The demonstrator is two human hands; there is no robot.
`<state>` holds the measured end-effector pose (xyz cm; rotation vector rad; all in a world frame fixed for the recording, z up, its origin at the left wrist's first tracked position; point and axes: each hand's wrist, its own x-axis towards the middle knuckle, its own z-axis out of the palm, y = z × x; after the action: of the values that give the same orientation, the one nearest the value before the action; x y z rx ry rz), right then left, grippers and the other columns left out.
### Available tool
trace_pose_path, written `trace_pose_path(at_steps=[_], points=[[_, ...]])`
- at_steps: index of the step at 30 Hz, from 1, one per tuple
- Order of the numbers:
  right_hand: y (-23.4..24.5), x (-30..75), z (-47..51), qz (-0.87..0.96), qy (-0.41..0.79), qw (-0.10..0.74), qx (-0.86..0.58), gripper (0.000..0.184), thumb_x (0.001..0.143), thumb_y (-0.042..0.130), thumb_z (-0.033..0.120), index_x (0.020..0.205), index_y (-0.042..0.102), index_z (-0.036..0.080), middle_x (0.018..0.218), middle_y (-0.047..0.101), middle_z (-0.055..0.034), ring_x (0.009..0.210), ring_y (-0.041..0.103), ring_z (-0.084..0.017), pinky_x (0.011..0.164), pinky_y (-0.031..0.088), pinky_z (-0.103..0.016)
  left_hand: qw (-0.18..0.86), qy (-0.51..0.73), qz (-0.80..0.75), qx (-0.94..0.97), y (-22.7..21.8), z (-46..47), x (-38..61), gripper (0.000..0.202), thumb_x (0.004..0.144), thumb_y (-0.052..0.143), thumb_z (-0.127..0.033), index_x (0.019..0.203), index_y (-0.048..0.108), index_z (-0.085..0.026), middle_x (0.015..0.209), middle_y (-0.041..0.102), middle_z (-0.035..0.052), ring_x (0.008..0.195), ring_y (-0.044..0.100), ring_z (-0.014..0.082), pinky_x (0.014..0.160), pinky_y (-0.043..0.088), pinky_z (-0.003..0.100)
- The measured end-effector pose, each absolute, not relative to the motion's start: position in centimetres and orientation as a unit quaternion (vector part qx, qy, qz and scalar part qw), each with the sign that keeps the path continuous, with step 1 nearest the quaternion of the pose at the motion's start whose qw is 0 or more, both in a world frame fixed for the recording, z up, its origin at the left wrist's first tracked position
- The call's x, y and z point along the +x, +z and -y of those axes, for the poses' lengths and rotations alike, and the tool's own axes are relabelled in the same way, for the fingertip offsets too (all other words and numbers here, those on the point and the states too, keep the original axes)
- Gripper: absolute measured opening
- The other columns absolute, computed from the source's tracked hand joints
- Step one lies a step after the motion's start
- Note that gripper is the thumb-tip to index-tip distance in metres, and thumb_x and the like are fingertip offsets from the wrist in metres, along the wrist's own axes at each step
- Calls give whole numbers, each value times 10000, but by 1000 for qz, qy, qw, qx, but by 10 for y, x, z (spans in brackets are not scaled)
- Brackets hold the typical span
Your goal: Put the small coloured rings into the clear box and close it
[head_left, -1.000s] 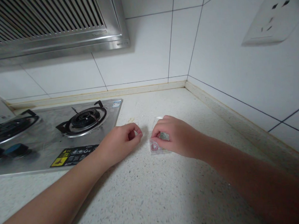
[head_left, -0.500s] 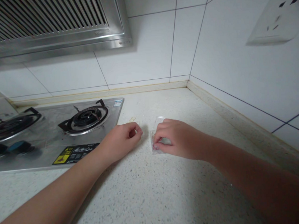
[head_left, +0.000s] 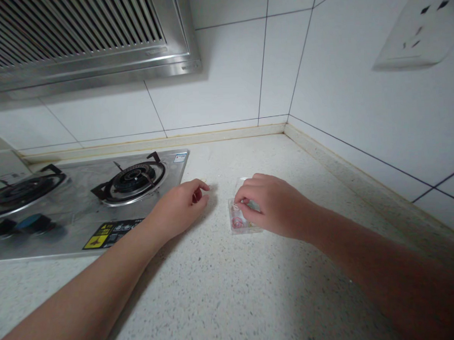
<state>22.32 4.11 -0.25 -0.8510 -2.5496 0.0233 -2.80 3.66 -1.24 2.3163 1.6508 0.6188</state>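
The right hand (head_left: 272, 203) covers much of the clear box (head_left: 237, 226), which lies on the tabletop (head_left: 226, 292) near the middle of the frame. Only its left and near edges show plainly, with something pink inside at the near left; the rest of its contents is too small and glossy to make out. A clear part juts out past the knuckles, and how it joins the box is hidden.

The right forearm comes in from the lower right, where it sinks into shadow. The hand is palm down, fingers bent, over the box. In its grip the thumb and forefinger tips are close together at the box's left side; whether they pinch anything, I cannot tell.

The left forearm rises from the lower left corner, cut off by the frame. The left hand (head_left: 181, 205) is just left of centre, apart from the box, thumb side up, with its fingers curled and its grip parted, a gap showing between thumb and forefinger.

The stove (head_left: 72, 198) at left and the hood (head_left: 92, 70) at upper left are both cut off.
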Motion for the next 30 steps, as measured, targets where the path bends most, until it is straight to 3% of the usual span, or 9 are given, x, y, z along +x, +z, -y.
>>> trace_pose_path(at_steps=[2,4,6,9,15,22,30], points=[[-2,223,-41,922,8,228,-313,81,892,618,168,874,695,153,820,675,-47,811,549,-200,771,390,-331,100,221,-556,795,-16,-42,-33,294,953,533,-339,1184,640,-191,907,693,47,748,646,201,668,468,324],[-2,222,-41,920,7,231,-316,72,884,624,166,864,693,156,807,671,-44,800,544,-197,755,386,-328,60,233,-538,808,-20,-48,-38,330,933,556,-308,1221,630,-166,1040,695,90,932,658,239,817,504,362],[-1,221,-41,919,5,235,-318,67,878,627,163,857,691,156,802,669,-42,797,543,-197,754,384,-329,10,227,-516,826,-24,-53,-42,362,915,570,-274,1253,621,-153,1175,675,116,1114,613,272,988,464,411],[-1,221,-41,917,5,238,-321,62,869,630,153,851,689,154,797,667,-42,801,547,-198,758,386,-329,-35,187,-498,846,-28,-59,-47,409,919,554,-266,1311,598,-155,1277,647,120,1214,566,286,1094,398,443],[-3,223,-41,917,7,242,-318,61,866,629,151,849,687,158,794,667,-37,797,548,-195,750,385,-321,-66,129,-523,840,-32,-65,-52,498,939,526,-323,1391,541,-114,1399,587,161,1301,520,299,1139,363,451],[-1,223,-40,917,9,245,-315,61,863,623,145,832,674,160,780,668,-33,781,537,-191,734,366,-314,-69,99,-536,836,-27,-68,-60,483,965,481,-313,1389,538,-90,1399,592,183,1301,530,300,1125,379,448],[0,222,-40,916,14,260,-306,91,855,588,127,782,624,167,743,649,-27,746,508,-181,710,337,-309,-39,131,-532,835,-28,-79,-74,252,950,535,-262,1101,723,-190,1120,732,106,1070,646,276,989,455,406]])
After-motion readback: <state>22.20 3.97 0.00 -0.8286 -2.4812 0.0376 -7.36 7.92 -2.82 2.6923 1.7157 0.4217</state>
